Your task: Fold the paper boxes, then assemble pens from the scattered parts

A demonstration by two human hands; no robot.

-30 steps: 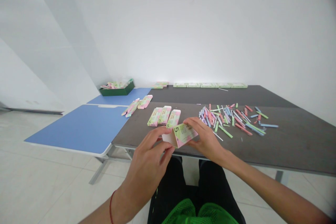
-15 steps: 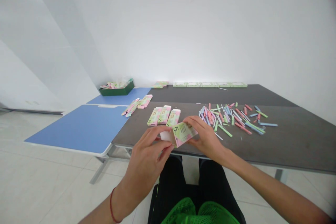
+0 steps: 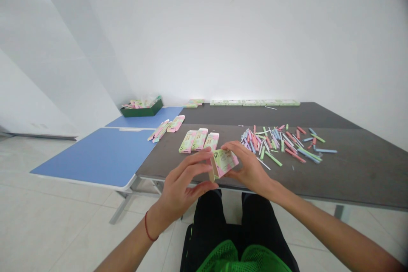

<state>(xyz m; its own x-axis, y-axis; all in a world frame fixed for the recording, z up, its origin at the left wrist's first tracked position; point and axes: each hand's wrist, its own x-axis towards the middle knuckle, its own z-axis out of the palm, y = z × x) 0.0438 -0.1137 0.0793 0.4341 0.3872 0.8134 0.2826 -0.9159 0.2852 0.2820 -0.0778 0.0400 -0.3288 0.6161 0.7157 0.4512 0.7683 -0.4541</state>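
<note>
Left hand (image 3: 181, 189) is closed in a pinch, thumb below and fingers above, spanning the left end of a printed paperboard carton (image 3: 224, 163) held just above the dark-grey tabletop (image 3: 357, 178). Right hand (image 3: 250, 168) is closed on the opposite end, its fingers curled over the top panel; its thumb cannot be seen clearly. This opposed hold appears to keep the carton clear of the surface, with the panel bearing the numeral 5 facing up and a tan end flap exposed at the left. A red string bracelet (image 3: 147, 230) circles the left wrist.

Just beyond the hands, three matching cartons (image 3: 199, 139) lie side by side, their numerals toward the person, an alignment that seems intended for orderly access. To the right lies a loose pile of pastel-coloured sticks (image 3: 280, 146). Further left, more cartons (image 3: 176, 123) lie angled near the blue tabletop (image 3: 95, 157), and a dark green tray (image 3: 142, 112) holds others. Pale green flat boxes (image 3: 255, 103) form a row along the far table edge.
</note>
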